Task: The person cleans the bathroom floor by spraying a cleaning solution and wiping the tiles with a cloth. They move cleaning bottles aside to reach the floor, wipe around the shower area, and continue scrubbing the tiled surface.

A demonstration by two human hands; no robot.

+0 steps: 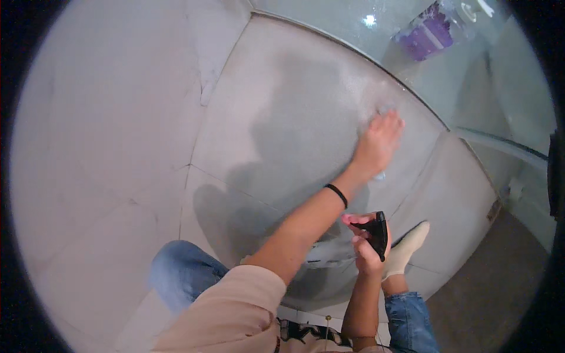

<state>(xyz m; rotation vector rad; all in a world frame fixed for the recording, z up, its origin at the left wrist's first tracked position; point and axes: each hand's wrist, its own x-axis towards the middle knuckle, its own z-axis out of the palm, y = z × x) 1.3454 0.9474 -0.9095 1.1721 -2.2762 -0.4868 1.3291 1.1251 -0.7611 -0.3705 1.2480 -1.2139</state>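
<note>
My left hand, with a black band on its wrist, is pressed against a large pale tile. A pale cloth shows only at the edges under the palm and fingertips; the hand is blurred and hides the rest. Nearer my body, my right hand is wrapped around the black trigger head of a spray bottle. Its clear body extends to the left, partly behind my left forearm.
A bottle with purple contents and a white pump stands at the upper right, past a dark joint line. My socked foot rests on the tiles at right. Beyond it lies a brownish-grey surface. A bent jeans knee is at left.
</note>
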